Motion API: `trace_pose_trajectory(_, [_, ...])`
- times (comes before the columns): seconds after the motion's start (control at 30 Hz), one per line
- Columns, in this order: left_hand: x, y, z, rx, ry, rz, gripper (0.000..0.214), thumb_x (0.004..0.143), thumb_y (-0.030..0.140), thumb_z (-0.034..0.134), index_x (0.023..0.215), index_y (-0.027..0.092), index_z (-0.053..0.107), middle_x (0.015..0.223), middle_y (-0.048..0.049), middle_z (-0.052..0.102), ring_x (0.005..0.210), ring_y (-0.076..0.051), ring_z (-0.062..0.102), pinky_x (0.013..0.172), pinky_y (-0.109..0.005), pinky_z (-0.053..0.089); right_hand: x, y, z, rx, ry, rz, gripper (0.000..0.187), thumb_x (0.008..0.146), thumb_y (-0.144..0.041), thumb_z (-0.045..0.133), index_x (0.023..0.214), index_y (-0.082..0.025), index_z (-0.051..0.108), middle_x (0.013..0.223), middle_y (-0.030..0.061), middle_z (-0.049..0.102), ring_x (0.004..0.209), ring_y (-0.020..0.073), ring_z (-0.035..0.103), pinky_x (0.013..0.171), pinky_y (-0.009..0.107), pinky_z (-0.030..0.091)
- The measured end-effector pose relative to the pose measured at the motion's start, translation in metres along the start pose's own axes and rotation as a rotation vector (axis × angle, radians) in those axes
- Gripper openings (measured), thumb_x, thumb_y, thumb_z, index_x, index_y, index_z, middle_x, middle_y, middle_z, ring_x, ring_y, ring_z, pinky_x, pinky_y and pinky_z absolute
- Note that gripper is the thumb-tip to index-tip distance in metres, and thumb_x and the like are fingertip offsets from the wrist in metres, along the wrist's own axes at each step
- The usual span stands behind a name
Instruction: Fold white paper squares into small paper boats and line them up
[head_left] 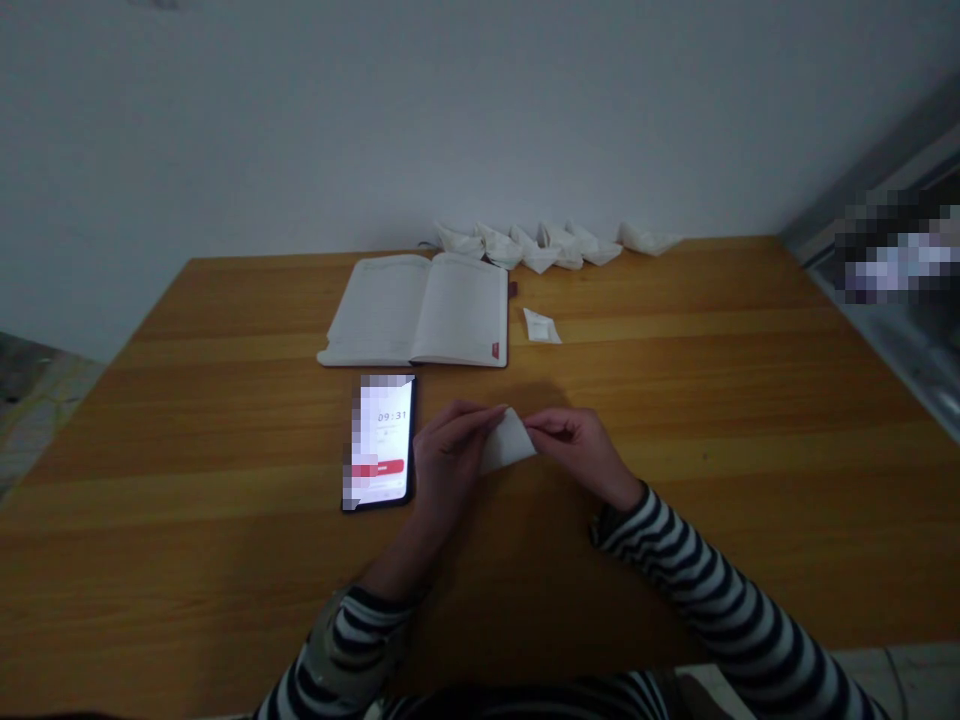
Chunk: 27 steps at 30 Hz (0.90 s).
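Between my hands, a little above the table, is a small folded piece of white paper. My left hand pinches its left side between thumb and fingers. At the paper's right edge, the fingertips of my right hand are pressed together on it. Its finer folds are too dim to make out. Just left of my left hand lies a lit phone, which reads 09:31. Beyond my hands lies another small folded white paper, flat on the wood.
An open notebook lies behind the phone. Several folded white paper boats stand in a row along the wall at the back edge of the wooden table. Something blurred out is at the far right.
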<state>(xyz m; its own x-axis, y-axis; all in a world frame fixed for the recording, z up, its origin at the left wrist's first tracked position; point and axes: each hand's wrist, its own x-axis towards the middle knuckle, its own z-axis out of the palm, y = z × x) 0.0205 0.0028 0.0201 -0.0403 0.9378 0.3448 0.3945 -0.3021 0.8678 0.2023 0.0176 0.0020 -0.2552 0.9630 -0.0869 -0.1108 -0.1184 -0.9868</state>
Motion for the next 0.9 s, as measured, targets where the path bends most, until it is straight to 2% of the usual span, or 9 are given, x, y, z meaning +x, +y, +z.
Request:
trace_pose_trajectory(0.17, [0.0001, -0.0004, 0.0011, 0.006, -0.030, 0.010, 0.020, 0.088, 0.016, 0.064, 0.097, 0.026, 0.079, 0.090, -0.0033, 0.073, 0.078, -0.014, 0.067, 0.068, -0.024, 0.053, 0.0001, 0.0003, 0.0001, 0.012, 0.023, 0.007, 0.013, 0.077, -0.034, 0.075, 0.080, -0.022, 0.078, 0.077, 0.0017, 0.078, 0.065, 0.0147, 0.070, 0.064, 0.027, 0.055])
trace_pose_trajectory(0.43, [-0.0002, 0.0004, 0.0016, 0.026, -0.008, -0.005, 0.019, 0.088, 0.017, 0.064, 0.096, 0.025, 0.079, 0.089, -0.0031, 0.073, 0.077, -0.014, 0.066, 0.065, -0.024, 0.052, -0.0008, 0.0012, 0.0020, 0.003, 0.029, -0.010, 0.018, 0.078, -0.040, 0.075, 0.083, -0.023, 0.079, 0.078, 0.0022, 0.078, 0.068, 0.0166, 0.070, 0.066, 0.029, 0.056])
trace_pose_trajectory(0.6, [-0.0001, -0.0012, 0.0029, -0.001, -0.007, -0.029, 0.017, 0.088, 0.019, 0.064, 0.096, 0.025, 0.079, 0.088, -0.0029, 0.073, 0.077, -0.015, 0.066, 0.066, -0.025, 0.052, -0.0022, -0.0028, 0.0014, -0.043, 0.040, -0.027, 0.025, 0.085, -0.044, 0.068, 0.081, -0.021, 0.078, 0.074, 0.0010, 0.075, 0.065, 0.0143, 0.065, 0.061, 0.025, 0.052])
trace_pose_trajectory(0.77, [-0.0006, -0.0024, 0.0032, -0.001, 0.018, -0.029, 0.019, 0.087, 0.016, 0.064, 0.095, 0.025, 0.078, 0.087, -0.0020, 0.072, 0.077, -0.014, 0.065, 0.066, -0.025, 0.051, -0.0051, -0.0029, 0.0056, 0.021, -0.059, 0.023, 0.021, 0.080, -0.040, 0.074, 0.090, -0.022, 0.077, 0.083, 0.0015, 0.076, 0.072, 0.0157, 0.068, 0.066, 0.027, 0.053])
trace_pose_trajectory(0.9, [-0.0009, -0.0014, 0.0037, 0.009, 0.073, -0.054, 0.015, 0.086, 0.019, 0.067, 0.094, 0.025, 0.078, 0.087, -0.0015, 0.072, 0.078, -0.014, 0.065, 0.068, -0.025, 0.051, -0.0057, 0.0032, 0.0083, -0.044, -0.040, 0.040, 0.021, 0.082, -0.040, 0.071, 0.078, -0.020, 0.076, 0.070, -0.0008, 0.071, 0.058, 0.0125, 0.061, 0.054, 0.023, 0.046])
